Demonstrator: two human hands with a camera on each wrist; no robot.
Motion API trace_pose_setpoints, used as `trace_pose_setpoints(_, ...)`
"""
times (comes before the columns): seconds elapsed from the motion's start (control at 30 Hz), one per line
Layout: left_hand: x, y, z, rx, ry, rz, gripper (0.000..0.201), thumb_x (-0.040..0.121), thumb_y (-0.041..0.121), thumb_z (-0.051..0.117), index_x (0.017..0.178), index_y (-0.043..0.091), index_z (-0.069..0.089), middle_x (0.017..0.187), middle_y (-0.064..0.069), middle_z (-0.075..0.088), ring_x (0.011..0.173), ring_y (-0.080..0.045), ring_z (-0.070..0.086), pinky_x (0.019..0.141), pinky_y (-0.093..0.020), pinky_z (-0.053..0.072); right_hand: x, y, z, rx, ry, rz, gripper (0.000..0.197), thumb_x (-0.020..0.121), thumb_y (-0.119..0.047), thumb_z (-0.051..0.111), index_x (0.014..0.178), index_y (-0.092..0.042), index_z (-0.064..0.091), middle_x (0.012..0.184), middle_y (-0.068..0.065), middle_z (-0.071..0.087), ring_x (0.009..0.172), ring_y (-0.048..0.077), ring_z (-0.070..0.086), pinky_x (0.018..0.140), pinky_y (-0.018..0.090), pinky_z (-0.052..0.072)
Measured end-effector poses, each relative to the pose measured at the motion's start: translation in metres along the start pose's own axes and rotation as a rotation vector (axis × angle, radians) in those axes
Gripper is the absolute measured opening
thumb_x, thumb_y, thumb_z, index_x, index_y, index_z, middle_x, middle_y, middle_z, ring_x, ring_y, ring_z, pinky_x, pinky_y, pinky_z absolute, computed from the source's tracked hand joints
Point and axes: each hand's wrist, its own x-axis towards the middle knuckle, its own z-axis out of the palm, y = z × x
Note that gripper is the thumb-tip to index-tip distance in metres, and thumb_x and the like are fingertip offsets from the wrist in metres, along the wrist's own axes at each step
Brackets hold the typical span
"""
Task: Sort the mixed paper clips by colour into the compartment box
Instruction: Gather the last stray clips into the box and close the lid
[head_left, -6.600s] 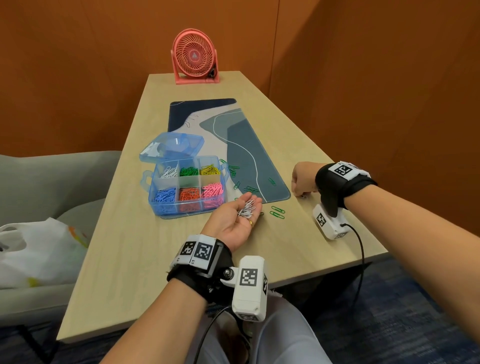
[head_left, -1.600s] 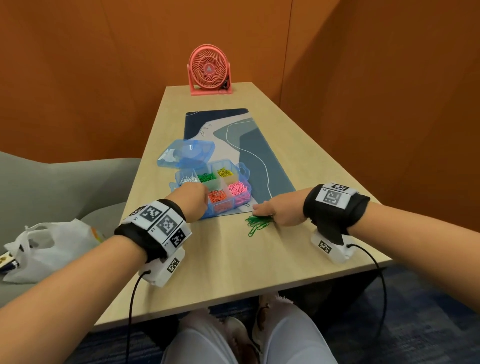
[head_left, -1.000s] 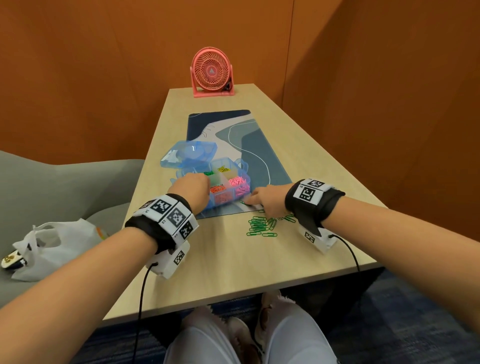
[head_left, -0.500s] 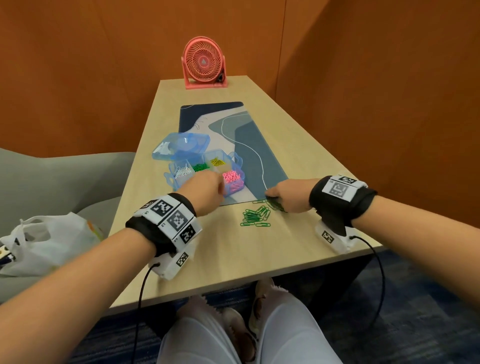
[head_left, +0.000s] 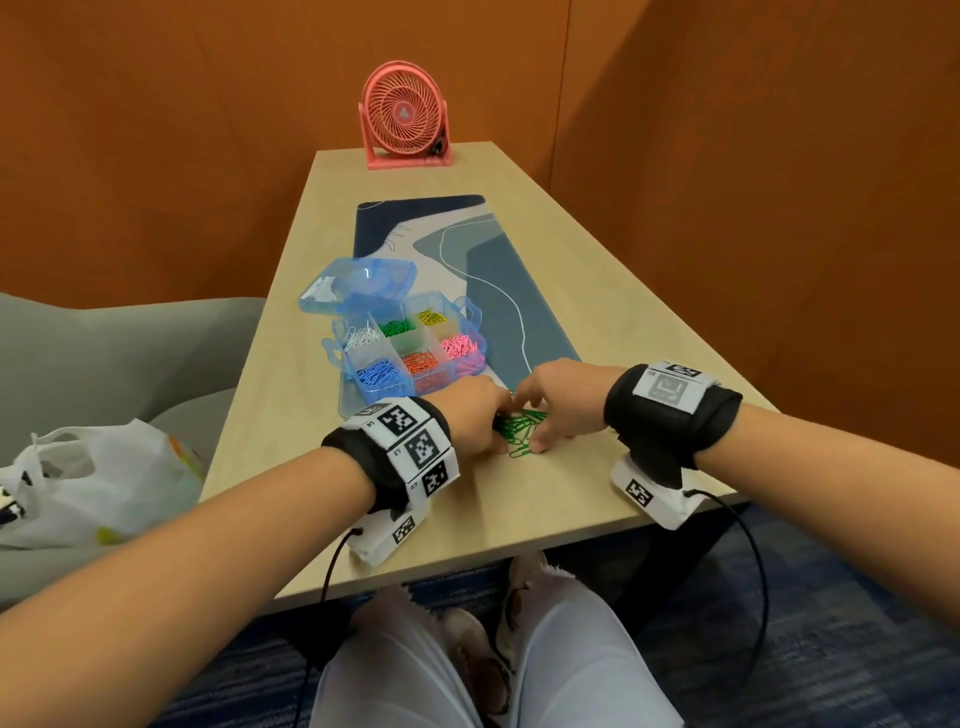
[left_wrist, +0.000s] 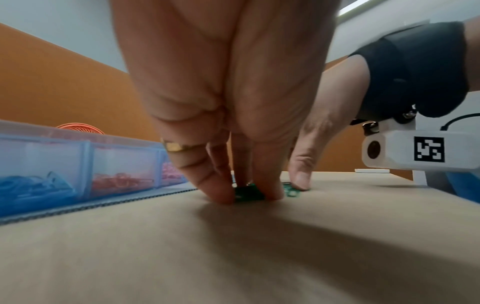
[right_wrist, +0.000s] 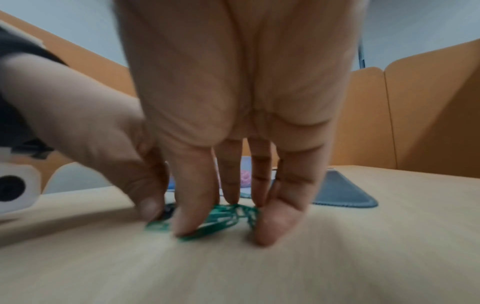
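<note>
A heap of green paper clips (head_left: 521, 430) lies on the bare table just in front of the blue compartment box (head_left: 363, 397). My left hand (head_left: 492, 423) comes at the heap from the left and pinches clips between thumb and fingertips (left_wrist: 223, 195). From the right, my right hand (head_left: 536, 418) has its thumb and fingers curled down around the same green clips (right_wrist: 223, 216). The box holds white, green and yellow clips in its back row, and blue, orange and pink in the front. Its lid (head_left: 358, 286) stands open at the back left.
The box sits on the near end of a blue patterned desk mat (head_left: 498, 291). A pink fan (head_left: 405, 117) stands at the table's far end. A grey chair with a white plastic bag (head_left: 98, 478) is to the left. The table's front edge (head_left: 519, 545) is close behind my wrists.
Half a second ago my left hand was at the box front and my right was right of the heap. Both have since closed in on the green clips, now bunched tighter.
</note>
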Motion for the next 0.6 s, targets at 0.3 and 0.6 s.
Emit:
trace_pose_setpoints(0.3,0.007,0.000,0.006,0.078,-0.052,-0.027,0.029,0.093,0.019,0.053,0.117,0.003,0.059,0.117,-0.013,0.061,0.107,-0.027,0.057,0.084,-0.029,0.043,0.010,-0.004,-0.007,0.052,0.087,0.007,0.014,0.082,-0.003,0.060,0.089,-0.010,0.069,0.073,-0.001,0.064,0.066,0.012,0.058,0.055,0.016,0.043)
trace_pose_setpoints(0.6,0.001,-0.011,-0.005,0.016,-0.025,-0.070,0.026,0.095,0.016,0.045,0.113,0.002,0.058,0.112,-0.014,0.060,0.100,-0.026,0.056,0.078,-0.029,0.041,0.018,-0.006,-0.007,0.070,0.059,0.020,0.009,0.081,-0.007,0.062,0.077,-0.015,0.060,0.073,0.004,0.067,0.060,0.017,0.064,0.055,0.022,0.049)
